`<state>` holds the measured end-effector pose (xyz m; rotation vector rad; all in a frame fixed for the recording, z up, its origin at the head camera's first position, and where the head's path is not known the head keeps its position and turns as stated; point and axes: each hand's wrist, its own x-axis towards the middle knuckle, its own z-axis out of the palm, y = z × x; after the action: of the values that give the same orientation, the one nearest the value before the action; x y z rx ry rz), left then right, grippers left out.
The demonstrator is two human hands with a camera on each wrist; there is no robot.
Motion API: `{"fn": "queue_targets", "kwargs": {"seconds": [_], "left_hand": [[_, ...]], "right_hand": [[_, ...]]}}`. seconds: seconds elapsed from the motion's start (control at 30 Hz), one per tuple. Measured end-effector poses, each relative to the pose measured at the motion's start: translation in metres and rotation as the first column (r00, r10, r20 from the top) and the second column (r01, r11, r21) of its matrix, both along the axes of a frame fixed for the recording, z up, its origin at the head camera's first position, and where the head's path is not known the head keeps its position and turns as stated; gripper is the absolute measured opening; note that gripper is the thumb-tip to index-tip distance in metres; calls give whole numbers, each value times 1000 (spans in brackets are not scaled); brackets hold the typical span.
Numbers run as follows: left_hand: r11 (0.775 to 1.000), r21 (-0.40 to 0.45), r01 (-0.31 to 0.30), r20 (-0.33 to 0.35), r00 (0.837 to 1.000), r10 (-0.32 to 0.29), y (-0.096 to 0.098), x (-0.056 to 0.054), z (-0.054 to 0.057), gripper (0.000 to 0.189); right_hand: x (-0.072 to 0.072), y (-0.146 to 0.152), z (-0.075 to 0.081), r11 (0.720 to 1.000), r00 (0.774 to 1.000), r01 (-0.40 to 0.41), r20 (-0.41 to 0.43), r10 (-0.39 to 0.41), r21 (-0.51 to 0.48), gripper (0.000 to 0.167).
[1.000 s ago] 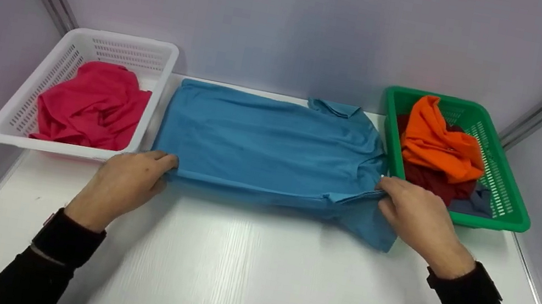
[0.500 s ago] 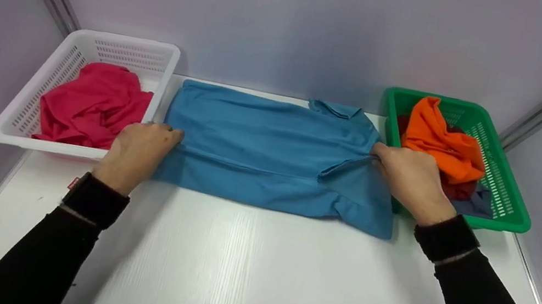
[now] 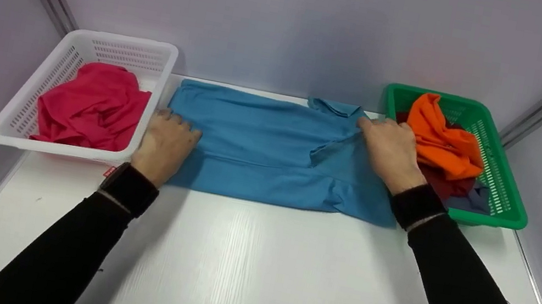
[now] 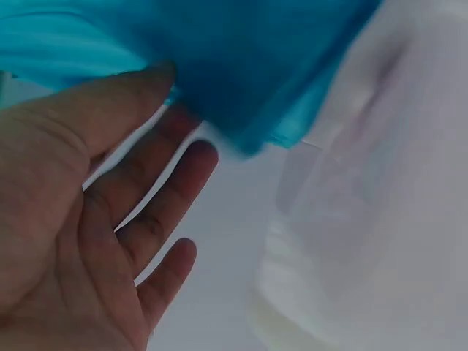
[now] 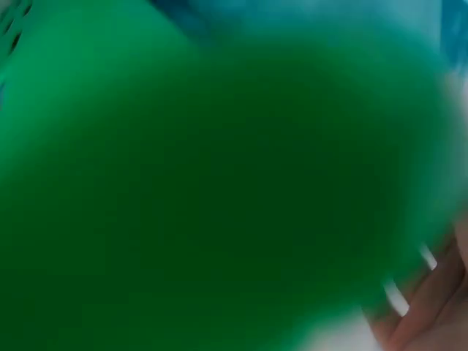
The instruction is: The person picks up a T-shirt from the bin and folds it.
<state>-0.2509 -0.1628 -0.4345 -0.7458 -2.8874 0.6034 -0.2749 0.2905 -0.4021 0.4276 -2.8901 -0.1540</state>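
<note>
A blue T-shirt lies across the white table with its near side partly folded over toward the back. At its left end my left hand holds the cloth; in the left wrist view the thumb and index finger pinch it near a hanging corner, while the other fingers are loosely bent. My right hand pinches the folded-over cloth at the right end, close to the far sleeve. The right wrist view is mostly a green blur, with only some fingers at its lower right; their grip is hidden there.
A white basket with a crimson garment stands at the left. The green basket at the right holds orange, dark red and grey-blue clothes. Walls stand behind and at both sides of the table.
Both hands have moved away from the front edge toward the back wall, drawing the near side of the T-shirt over. The right hand has also shifted left, and the left hand slightly right.
</note>
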Motion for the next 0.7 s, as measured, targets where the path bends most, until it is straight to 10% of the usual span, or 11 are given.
{"fn": "queue_targets", "kwargs": {"seconds": [0.33, 0.7], "left_hand": [[961, 261, 97, 238, 958, -161, 23, 19, -22, 41], [914, 391, 106, 280, 933, -228, 23, 19, -40, 60]], "right_hand": [[33, -12, -13, 990, 999, 1, 35, 4, -140, 35], [58, -9, -55, 970, 977, 31, 212, 22, -241, 44]]}}
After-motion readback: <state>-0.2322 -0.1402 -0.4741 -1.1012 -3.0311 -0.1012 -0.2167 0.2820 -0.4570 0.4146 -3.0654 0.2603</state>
